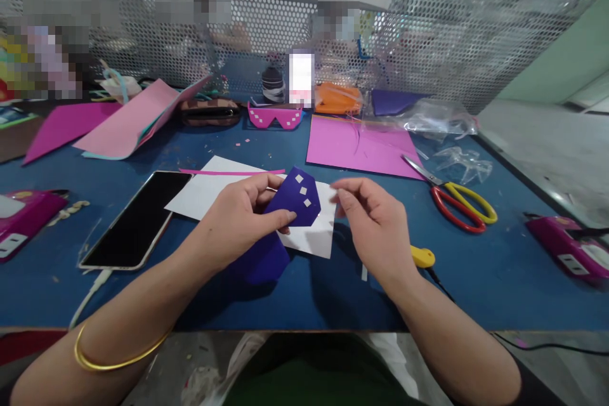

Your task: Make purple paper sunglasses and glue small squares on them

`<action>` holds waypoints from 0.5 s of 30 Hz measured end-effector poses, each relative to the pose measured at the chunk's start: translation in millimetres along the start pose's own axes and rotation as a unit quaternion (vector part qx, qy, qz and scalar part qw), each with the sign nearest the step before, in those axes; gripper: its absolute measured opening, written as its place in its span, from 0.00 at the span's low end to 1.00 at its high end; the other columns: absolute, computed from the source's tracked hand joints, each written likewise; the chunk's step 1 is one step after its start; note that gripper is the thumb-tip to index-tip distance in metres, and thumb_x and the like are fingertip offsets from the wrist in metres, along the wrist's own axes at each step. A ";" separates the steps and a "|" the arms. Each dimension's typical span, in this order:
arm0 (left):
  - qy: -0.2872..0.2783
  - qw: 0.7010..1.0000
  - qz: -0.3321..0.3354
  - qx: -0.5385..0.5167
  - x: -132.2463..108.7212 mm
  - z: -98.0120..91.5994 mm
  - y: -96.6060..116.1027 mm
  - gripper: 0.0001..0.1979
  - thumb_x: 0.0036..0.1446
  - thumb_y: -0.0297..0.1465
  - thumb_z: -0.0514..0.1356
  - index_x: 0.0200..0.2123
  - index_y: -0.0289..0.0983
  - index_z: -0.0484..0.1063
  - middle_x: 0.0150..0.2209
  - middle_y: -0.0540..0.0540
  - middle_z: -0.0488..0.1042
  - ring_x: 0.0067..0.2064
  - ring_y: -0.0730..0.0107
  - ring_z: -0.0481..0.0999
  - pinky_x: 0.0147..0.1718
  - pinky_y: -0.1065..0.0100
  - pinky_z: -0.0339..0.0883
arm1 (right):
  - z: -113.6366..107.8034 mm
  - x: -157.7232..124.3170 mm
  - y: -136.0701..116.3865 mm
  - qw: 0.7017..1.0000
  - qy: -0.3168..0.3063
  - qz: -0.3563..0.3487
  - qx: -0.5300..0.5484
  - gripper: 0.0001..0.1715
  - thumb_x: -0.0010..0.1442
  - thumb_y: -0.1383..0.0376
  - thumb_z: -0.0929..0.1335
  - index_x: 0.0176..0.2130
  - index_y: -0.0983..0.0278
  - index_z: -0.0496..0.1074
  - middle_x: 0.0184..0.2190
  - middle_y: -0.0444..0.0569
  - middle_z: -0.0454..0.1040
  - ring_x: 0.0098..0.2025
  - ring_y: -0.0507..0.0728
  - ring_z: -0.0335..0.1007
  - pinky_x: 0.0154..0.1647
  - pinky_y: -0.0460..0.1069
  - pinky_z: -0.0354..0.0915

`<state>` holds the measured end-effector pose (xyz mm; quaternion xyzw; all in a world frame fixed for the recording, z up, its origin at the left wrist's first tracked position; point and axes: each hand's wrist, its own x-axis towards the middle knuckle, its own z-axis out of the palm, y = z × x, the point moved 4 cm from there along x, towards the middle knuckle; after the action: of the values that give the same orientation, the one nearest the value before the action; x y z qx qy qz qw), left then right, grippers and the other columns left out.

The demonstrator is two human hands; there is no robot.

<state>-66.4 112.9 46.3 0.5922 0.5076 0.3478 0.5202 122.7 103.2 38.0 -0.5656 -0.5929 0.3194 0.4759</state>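
Observation:
My left hand (242, 212) grips a dark purple cut-out sheet (280, 204) between thumb and fingers, tilted above the table. Three small white squares sit in a slanting row on its upper part, and its wider lower part hangs under my wrist. To its right, apart from the sheet, my right hand (373, 222) has thumb and forefinger brought together in a pinch. Whatever the pinch holds, if anything, is too small to make out. White paper (309, 242) lies beneath the purple piece, with a thin pink strip (233, 172) across its far edge.
Red-and-yellow-handled scissors (457, 203) lie to the right, beside a pink sheet (361, 146). A yellow-handled tool (422, 257) is by my right wrist. A plugged-in phone (137, 219) rests at left. Pink glasses (275, 117) stand at the back, before a perforated metal screen (266, 25).

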 end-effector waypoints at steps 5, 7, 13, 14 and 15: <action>-0.008 1.000 -0.001 0.011 -0.5 1.5 2.1 0.18 0.52 0.32 0.67 0.47 0.38 0.73 0.36 0.48 0.82 0.34 0.68 0.81 0.32 0.70 0.74 | 13.3 0.6 7.0 0.984 -0.092 0.072 0.131 0.20 0.55 0.58 0.73 0.46 0.63 0.73 0.37 0.49 0.79 0.41 0.56 0.75 0.46 0.55 0.70; -0.016 1.000 0.003 0.011 -1.0 3.4 3.3 0.17 0.52 0.32 0.67 0.46 0.38 0.73 0.38 0.48 0.82 0.36 0.66 0.81 0.32 0.70 0.74 | 17.9 -0.7 7.4 0.977 -0.112 0.089 0.158 0.21 0.53 0.59 0.74 0.46 0.64 0.73 0.37 0.50 0.80 0.41 0.57 0.75 0.47 0.56 0.70; -0.024 1.000 0.006 0.017 -1.5 7.2 4.0 0.17 0.52 0.31 0.66 0.46 0.38 0.74 0.37 0.48 0.82 0.39 0.64 0.82 0.35 0.68 0.75 | 23.5 -2.5 6.9 0.971 -0.119 0.102 0.180 0.21 0.51 0.62 0.73 0.46 0.63 0.73 0.33 0.47 0.79 0.40 0.57 0.76 0.47 0.57 0.71; -0.024 1.000 0.006 0.016 -1.4 7.5 3.9 0.16 0.52 0.31 0.66 0.46 0.38 0.74 0.37 0.48 0.82 0.38 0.64 0.82 0.35 0.69 0.75 | 23.8 -2.5 7.1 0.971 -0.120 0.101 0.181 0.21 0.51 0.62 0.73 0.46 0.63 0.73 0.33 0.47 0.79 0.39 0.56 0.76 0.47 0.57 0.71; -0.024 1.000 0.007 0.014 -1.3 7.7 3.8 0.16 0.52 0.31 0.66 0.45 0.38 0.74 0.37 0.48 0.82 0.38 0.65 0.82 0.34 0.69 0.75 | 24.1 -2.5 7.3 0.971 -0.120 0.101 0.183 0.21 0.51 0.62 0.72 0.46 0.63 0.74 0.33 0.47 0.79 0.39 0.56 0.76 0.46 0.56 0.71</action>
<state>-58.6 109.8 48.5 0.6112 0.4959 0.3298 0.5213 102.9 105.7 22.5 -0.4839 -0.5166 0.5343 0.4621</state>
